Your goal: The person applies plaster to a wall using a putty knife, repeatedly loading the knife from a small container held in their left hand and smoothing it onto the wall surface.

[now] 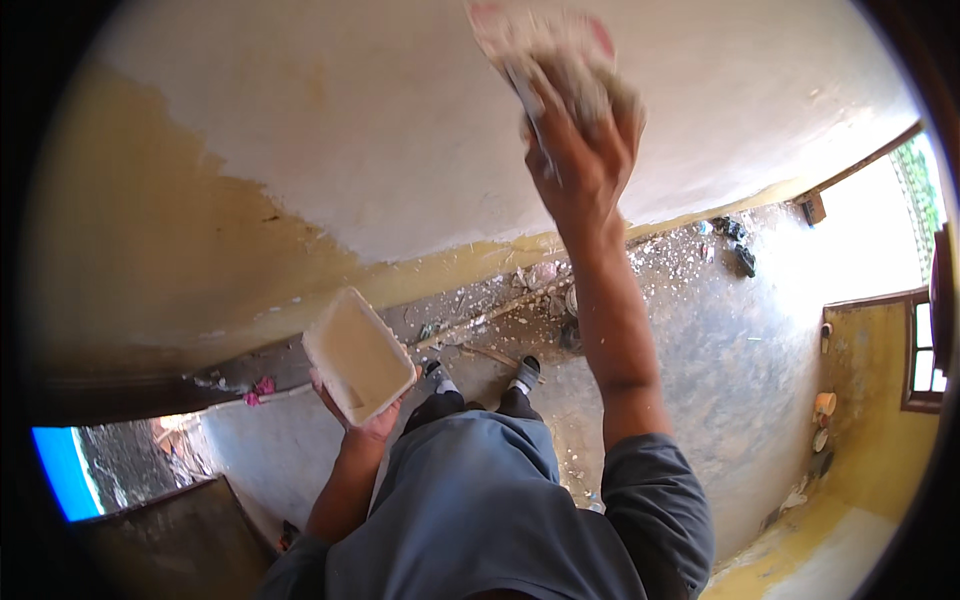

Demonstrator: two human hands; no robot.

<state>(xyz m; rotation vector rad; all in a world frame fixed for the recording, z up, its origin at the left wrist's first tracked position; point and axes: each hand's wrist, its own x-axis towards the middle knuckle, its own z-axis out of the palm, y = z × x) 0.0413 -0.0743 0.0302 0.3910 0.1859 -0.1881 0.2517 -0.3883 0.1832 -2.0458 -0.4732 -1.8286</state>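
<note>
My right hand (583, 165) is raised high against the wall (380, 130), its fingers wrapped round a flat spreader (540, 38) smeared with whitish paste. Motion blurs the spreader, so its exact shape and edge are hard to make out. Pale paste also coats the fingers. Lower down on the left, my left hand (378, 424) supports a rectangular off-white tub (388, 330) from below, with fingers curled up its sides. The tub's open top faces up, and a pale layer covers its inside. A whitish coat spreads over much of the wall, with a yellow patch left of it.
Pale crumbs and scraps litter the concrete floor (700, 330) along the wall's foot. A long thin stick (500, 310) lies there, near my sandalled feet (525, 372). Dark plastic scraps (742, 250) lie farther right. At the right stands a yellow wall (870, 390) with a window.
</note>
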